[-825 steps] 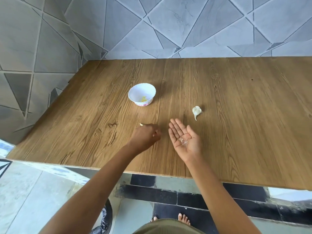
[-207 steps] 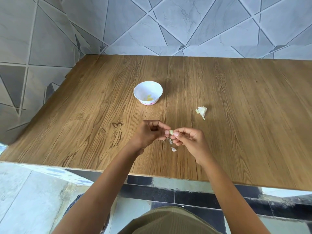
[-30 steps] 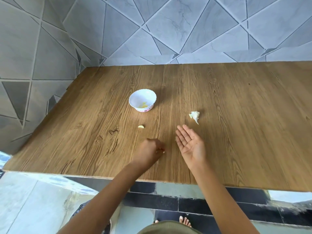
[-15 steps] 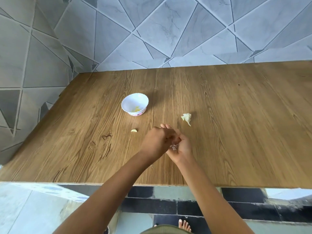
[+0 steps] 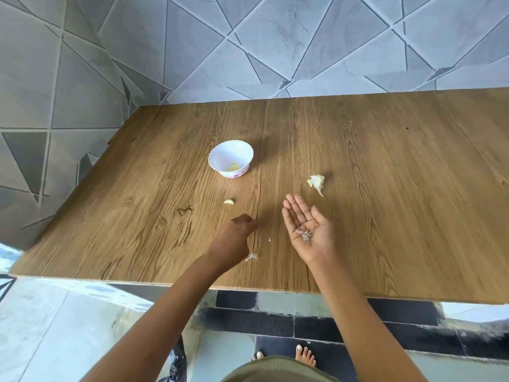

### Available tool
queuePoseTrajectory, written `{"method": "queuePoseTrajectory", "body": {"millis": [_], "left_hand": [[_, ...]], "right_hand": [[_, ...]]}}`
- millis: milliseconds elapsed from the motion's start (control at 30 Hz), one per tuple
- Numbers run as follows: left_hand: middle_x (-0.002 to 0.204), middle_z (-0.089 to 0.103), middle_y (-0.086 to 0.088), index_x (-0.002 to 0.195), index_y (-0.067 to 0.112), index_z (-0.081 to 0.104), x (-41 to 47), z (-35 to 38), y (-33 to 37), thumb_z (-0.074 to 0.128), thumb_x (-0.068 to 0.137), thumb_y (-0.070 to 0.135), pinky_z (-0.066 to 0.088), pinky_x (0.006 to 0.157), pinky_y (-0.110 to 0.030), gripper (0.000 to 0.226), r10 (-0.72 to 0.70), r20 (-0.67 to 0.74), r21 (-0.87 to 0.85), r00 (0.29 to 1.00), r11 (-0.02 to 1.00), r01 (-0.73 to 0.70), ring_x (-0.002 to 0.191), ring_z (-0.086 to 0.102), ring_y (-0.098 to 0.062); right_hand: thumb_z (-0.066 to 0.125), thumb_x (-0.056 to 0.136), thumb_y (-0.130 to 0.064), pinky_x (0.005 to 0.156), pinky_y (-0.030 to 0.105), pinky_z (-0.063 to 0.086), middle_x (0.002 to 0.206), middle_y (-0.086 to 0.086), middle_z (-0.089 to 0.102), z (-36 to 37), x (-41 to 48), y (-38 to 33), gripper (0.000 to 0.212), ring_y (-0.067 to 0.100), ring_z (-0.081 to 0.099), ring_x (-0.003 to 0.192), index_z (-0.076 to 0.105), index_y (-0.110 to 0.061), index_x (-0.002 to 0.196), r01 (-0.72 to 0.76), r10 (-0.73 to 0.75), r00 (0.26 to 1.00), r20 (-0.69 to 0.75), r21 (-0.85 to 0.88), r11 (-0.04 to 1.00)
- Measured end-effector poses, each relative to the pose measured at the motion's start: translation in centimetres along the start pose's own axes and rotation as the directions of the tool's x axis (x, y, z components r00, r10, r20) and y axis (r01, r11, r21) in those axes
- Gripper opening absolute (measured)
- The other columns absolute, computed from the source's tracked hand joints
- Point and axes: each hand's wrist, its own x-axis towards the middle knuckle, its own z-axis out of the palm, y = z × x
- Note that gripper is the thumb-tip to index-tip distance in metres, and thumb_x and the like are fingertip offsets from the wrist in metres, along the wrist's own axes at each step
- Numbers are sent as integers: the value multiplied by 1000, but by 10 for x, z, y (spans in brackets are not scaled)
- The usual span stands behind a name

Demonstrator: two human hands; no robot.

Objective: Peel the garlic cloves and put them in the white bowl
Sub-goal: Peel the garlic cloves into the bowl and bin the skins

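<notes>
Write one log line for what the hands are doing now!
left hand: curled, over table | right hand: palm up, garlic skins on it | peeled clove: on table, outside white bowl | garlic bulb: lying free

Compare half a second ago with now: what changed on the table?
The left hand drew back leftward from the right hand, fingers curled. The right palm lies open, papery garlic skin scraps on it. The small white scalloped bowl, peeled pale clove and white garlic bulb remnant stayed put.
</notes>
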Motion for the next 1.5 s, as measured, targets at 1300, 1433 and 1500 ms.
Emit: {"method": "queuePoseTrajectory", "body": {"millis": [1300, 1433, 1500], "left_hand": [[86, 72, -5, 93, 2, 73, 49, -9, 25, 44, 78, -19, 44, 72, -9, 39, 78, -229, -282, 970, 949, -142, 73, 64, -7], [114, 68, -9, 109, 5, 70, 54, 3, 12, 48, 74, -22, 49, 90, -26, 49, 306, -79, -86, 949, 946, -312, 104, 65, -23], [117, 65, -9, 111, 6, 69, 50, 8, 11, 53, 71, -22, 52, 89, -36, 51, 396, -19, -34, 918, 917, -396, 104, 64, -23]], "right_hand": [[33, 102, -20, 89, 38, 54, 109, 19, 69, 2, -21, -16, 38, 27, 65, 102, 61, 5, 111, 88, -85, 996, -40, 96, 991], [33, 102, -20, 88, 39, 50, 105, 18, 70, -1, -22, -19, 38, 27, 62, 106, 59, 5, 112, 95, -91, 995, -45, 99, 991], [32, 102, -20, 87, 40, 48, 103, 18, 70, 0, -22, -20, 38, 27, 62, 105, 59, 5, 112, 93, -88, 995, -48, 97, 991]]}}
